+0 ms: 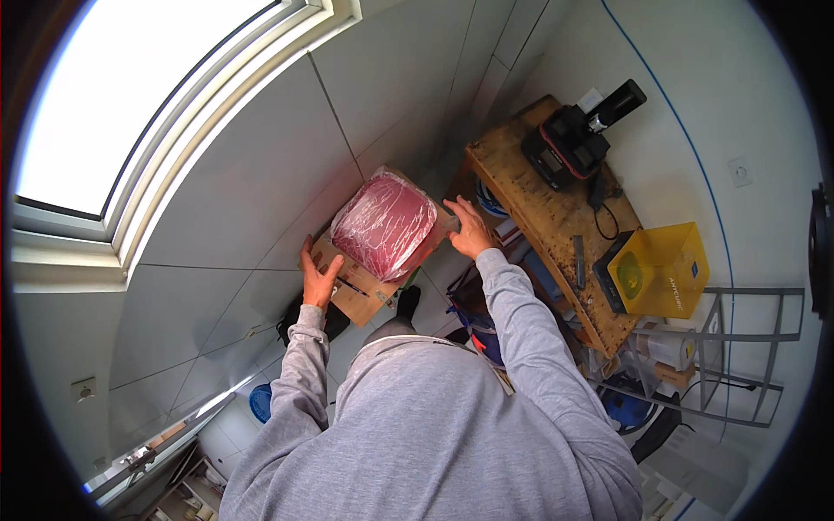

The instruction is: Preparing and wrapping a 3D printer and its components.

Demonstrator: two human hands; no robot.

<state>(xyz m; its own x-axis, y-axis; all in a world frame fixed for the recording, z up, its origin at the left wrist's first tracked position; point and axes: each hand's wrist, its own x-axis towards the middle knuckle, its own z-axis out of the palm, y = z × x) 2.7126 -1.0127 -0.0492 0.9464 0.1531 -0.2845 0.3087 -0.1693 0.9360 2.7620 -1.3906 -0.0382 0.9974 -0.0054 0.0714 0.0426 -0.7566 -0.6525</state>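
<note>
A dark pink, rounded-square thing wrapped in clear, wrinkled plastic point(384, 224), like a padded seat, rests on a light wooden board point(358, 306). My left hand point(321, 276) is by its lower left side, over the board's edge, thumb and fingers apart. On the other side my right hand point(471, 230) hovers near the right corner, fingers spread. Neither hand grips anything. Whether the fingertips touch the board I cannot tell. A thin dark pen-like stick point(352, 286) lies on the board near my left hand.
To the right stands a worn wooden bench point(521, 204) bearing a black machine point(565, 152), a yellow see-through cover point(665, 269) and a flat metal tool point(579, 260). A grey metal rack point(764, 347) is beyond it. Grey panelled wall and a bright window point(130, 104) are at left.
</note>
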